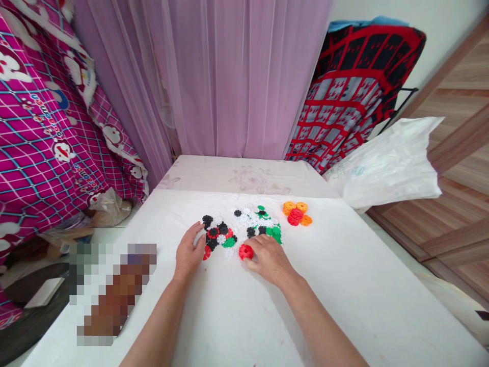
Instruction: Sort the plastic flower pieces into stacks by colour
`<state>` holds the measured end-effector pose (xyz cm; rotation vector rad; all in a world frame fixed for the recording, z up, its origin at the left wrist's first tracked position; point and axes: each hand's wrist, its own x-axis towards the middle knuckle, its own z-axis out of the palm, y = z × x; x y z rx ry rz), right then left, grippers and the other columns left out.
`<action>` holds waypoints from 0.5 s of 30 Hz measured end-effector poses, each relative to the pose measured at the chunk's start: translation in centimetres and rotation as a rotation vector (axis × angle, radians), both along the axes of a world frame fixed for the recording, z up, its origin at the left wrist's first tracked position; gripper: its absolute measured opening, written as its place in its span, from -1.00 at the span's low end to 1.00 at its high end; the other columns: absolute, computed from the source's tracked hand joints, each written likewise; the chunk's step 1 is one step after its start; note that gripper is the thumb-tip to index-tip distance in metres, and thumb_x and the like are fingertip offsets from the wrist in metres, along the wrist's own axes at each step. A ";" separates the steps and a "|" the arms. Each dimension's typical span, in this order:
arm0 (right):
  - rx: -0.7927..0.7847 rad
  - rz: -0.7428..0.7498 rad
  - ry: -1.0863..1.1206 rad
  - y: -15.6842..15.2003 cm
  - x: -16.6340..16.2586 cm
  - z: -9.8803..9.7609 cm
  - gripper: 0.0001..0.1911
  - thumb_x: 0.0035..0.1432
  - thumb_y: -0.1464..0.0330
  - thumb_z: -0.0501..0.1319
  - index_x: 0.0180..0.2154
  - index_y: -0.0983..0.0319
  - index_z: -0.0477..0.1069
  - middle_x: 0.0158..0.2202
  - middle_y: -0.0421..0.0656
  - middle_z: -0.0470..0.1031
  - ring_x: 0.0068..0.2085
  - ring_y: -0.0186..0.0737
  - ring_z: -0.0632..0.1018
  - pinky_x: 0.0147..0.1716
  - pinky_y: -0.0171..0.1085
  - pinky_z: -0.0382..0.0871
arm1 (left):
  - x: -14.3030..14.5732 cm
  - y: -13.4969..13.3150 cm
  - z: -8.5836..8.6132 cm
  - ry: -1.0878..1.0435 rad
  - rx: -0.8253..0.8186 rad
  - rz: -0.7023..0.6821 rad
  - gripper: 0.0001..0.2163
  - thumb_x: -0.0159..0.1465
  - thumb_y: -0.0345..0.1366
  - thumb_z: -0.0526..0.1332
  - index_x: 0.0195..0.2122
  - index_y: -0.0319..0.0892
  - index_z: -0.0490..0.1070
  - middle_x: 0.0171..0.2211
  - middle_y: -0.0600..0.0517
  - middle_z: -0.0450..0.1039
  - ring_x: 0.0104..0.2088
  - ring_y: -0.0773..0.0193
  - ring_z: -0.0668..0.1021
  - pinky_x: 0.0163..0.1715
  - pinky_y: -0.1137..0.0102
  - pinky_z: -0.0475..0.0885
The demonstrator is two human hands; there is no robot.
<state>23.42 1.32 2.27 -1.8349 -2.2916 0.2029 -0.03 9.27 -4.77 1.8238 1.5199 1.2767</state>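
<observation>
My right hand (269, 257) is closed around a red piece (245, 251), which looks like notched plastic discs joined together, just above or on the white tabletop. My left hand (190, 251) rests at the left side of a loose pile of notched discs, its thumb and fingers apart. Black discs (207, 220), red discs and a green disc (229, 242) lie beside that hand. White discs (244, 220) and more green discs (274, 232) spread behind my right hand, which hides part of the pile.
An orange and red cluster of discs (295, 214) sits to the right of the pile. The white table (344, 285) carries a blurred brown object (118, 295) at the left. A white plastic bag (393, 163) stands at the far right edge, and purple curtains (244, 76) hang behind.
</observation>
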 end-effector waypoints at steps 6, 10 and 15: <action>-0.029 0.007 -0.016 -0.2 0.0 0.3 -0.77 0.13 0.32 0.22 -0.14 0.17 0.48 -0.17 -0.12 0.55 -0.10 -0.10 0.45 -0.09 -0.20 0.19 | 0.0 0.0 0.1 0.000 -0.020 0.002 -0.69 0.24 -0.18 0.13 -0.01 -0.06 0.47 0.12 -0.03 0.46 0.14 0.13 0.47 0.21 0.14 0.30; -0.037 -0.005 -0.047 -0.4 -0.1 0.3 -0.75 0.13 0.30 0.22 -0.11 0.17 0.47 -0.15 -0.12 0.55 -0.08 -0.09 0.45 -0.09 -0.19 0.17 | 0.1 -0.1 0.1 -0.011 -0.021 -0.002 -0.68 0.25 -0.18 0.13 -0.01 -0.07 0.47 0.12 -0.04 0.45 0.14 0.12 0.46 0.21 0.15 0.30; -0.047 -0.004 -0.053 -0.6 -0.1 0.6 -0.75 0.16 0.28 0.21 -0.11 0.16 0.48 -0.13 -0.12 0.55 -0.08 -0.09 0.45 -0.11 -0.19 0.18 | 0.1 -0.1 -0.1 -0.006 -0.018 -0.004 -0.69 0.25 -0.19 0.12 -0.01 -0.07 0.47 0.12 -0.04 0.45 0.15 0.13 0.46 0.21 0.16 0.31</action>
